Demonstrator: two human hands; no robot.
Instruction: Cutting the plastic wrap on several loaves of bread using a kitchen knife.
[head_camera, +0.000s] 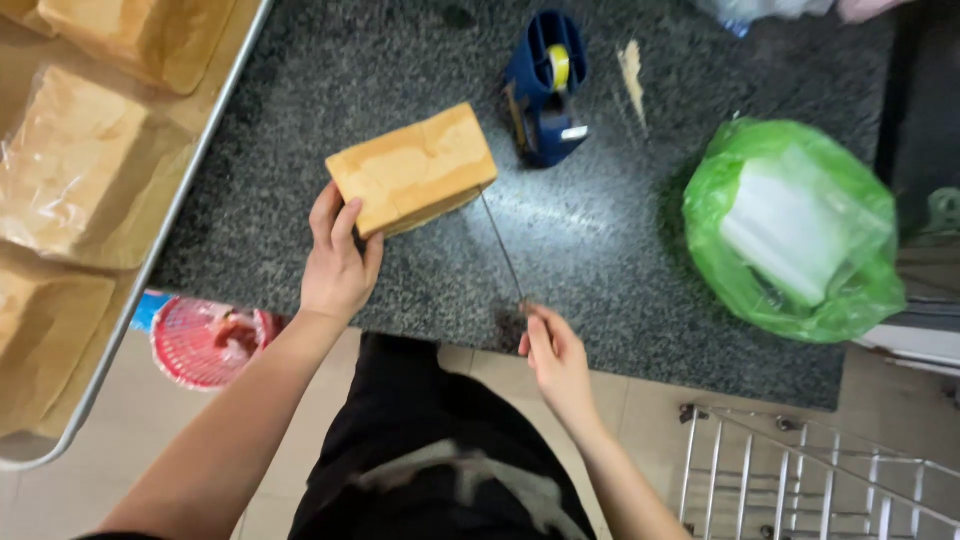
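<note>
On the dark speckled surface (620, 240), just above centre, lies a wrapped loaf of bread (412, 168), a tan block whose long axis runs from about eight o'clock to two o'clock, its far end pointing toward a blue tape dispenser (545, 85) at one o'clock. The left hand (338, 262) presses against the loaf's near end, fingers curled over the edge, apparently to keep it from sliding. From the loaf's right side a thin strip (502, 248) stretches toward five o'clock into the right hand (555, 360), whose grip pinches its end tight and keeps it taut. At three o'clock sits a green plastic bag (795, 230) holding clear bags. At nine o'clock a metal tray (160, 230) carries more wrapped loaves (70, 165). Below, a red basket (200, 342) rests on the floor.
</note>
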